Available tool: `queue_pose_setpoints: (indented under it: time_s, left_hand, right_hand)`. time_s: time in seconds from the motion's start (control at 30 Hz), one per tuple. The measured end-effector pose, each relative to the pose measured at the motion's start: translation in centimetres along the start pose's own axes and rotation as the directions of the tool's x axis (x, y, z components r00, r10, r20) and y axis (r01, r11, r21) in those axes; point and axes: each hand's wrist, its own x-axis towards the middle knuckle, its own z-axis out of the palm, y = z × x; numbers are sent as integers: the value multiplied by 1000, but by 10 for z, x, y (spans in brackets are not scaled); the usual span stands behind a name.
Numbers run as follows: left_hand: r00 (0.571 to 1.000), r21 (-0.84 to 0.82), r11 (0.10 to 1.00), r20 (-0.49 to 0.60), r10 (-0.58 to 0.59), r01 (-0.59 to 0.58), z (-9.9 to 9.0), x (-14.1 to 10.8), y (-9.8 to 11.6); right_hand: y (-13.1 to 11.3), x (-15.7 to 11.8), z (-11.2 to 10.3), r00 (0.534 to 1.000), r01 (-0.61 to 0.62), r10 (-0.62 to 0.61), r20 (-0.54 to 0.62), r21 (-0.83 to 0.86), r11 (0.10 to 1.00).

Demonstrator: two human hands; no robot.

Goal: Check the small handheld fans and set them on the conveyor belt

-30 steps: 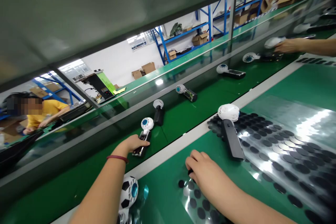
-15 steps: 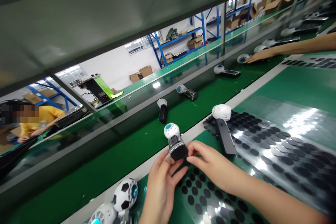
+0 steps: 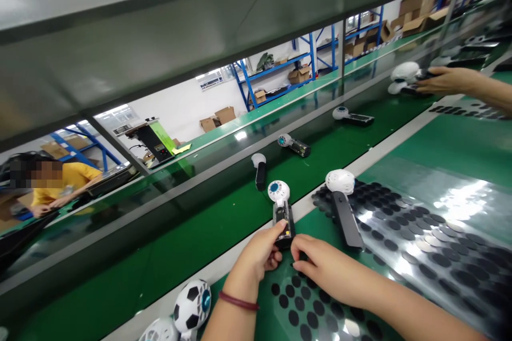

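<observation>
A small white fan [image 3: 279, 192] with a blue hub and an opened dark handle stands out over the line's near edge. My left hand [image 3: 266, 250] grips the lower handle, thumb across its exposed inside. Beside the handle's base, my right hand [image 3: 316, 258] is closed, fingertips pinched; anything between them is too small to name. Black round pads [image 3: 296, 303] on a clear sheet lie below my hands. To the right, another white fan with a grey handle [image 3: 346, 218] rests on more black pads. Football-patterned fans [image 3: 192, 306] sit at lower left.
More fans [image 3: 294, 145] lie along the green belt [image 3: 192, 224]. At upper right another person's hand [image 3: 452, 81] holds a white fan. A person in yellow [image 3: 76, 178] is across the line at left. A metal panel [image 3: 160, 37] hangs overhead.
The held fan has turned so its open handle faces up, and my left hand has closed around it. The other person's hand has lifted a fan at upper right. The belt's fans appear slightly farther right.
</observation>
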Motion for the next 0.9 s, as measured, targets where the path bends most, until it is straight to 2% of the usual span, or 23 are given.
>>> queue_pose_setpoints:
  time_s: [0.13,0.2,0.27,0.37,0.43,0.53,0.7,0.9]
  left_hand:
    - [991,-142,987,104,87,-72,2,-26,-1]
    - [981,-238,962,109,161,-131,2,-46,-5]
    - [978,-348,921,42,205,-178,2,-64,-11]
    - [972,-456,859,-111,207,-235,6,-82,-22]
    - [970,-426,873,-153,191,-239,11,-86,-31]
    - [974,-274,937,-133,185,-215,19,-84,-45]
    - [968,-205,947,-102,231,-248,27,-78,-64]
    - [965,-211,942,-91,246,-260,26,-76,-75]
  right_hand:
    - [-14,-8,-12,993,59,-63,98,41,997]
    - [-21,-12,-21,979,74,-93,182,106,992]
    - [-27,-14,-29,965,49,-101,242,212,976]
    - [-29,-15,-36,985,20,-81,150,373,928]
    - [-30,-15,-37,996,9,-46,72,448,894]
    - [-33,-17,-31,995,-9,-41,94,477,879]
    - [-38,-18,-18,999,-31,24,22,379,925]
    - [-45,-22,-20,999,-30,38,-33,216,976]
